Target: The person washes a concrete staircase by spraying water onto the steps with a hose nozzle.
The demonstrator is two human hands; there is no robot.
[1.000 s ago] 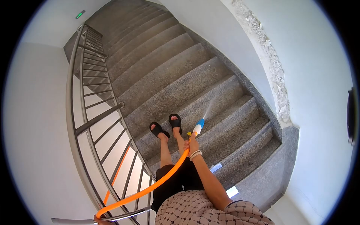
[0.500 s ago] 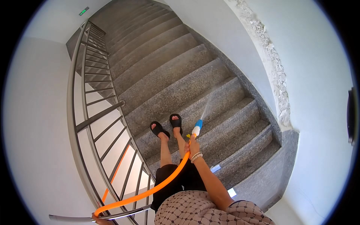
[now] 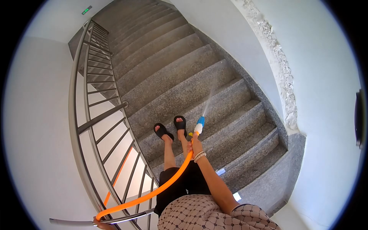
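Note:
My right hand (image 3: pixel 196 145) is closed around the orange hose (image 3: pixel 168 184) just behind its blue and white spray nozzle (image 3: pixel 199 125). A small yellow part (image 3: pixel 191 134) sticks out beside the grip. From the nozzle a thin fan of water (image 3: pixel 209 99) sprays up and to the right, onto the grey steps (image 3: pixel 172 92). At the lower left, my left hand (image 3: pixel 102 224) grips the hose where it bends over the metal handrail (image 3: pixel 128 218); most of that hand is cut off by the frame edge. Beyond the railing bars hangs another length of hose.
Speckled stone stairs run away toward the top left. A metal railing (image 3: pixel 78 128) lines the left side, and a white wall (image 3: pixel 326 76) with a strip of peeling plaster (image 3: pixel 281 63) the right. My feet, in black slippers (image 3: pixel 164 132), stand on one step.
The nozzle has tipped slightly left and up, with my right hand moving a little the same way. Its spray reaches farther up the steps. My left hand stays at the handrail.

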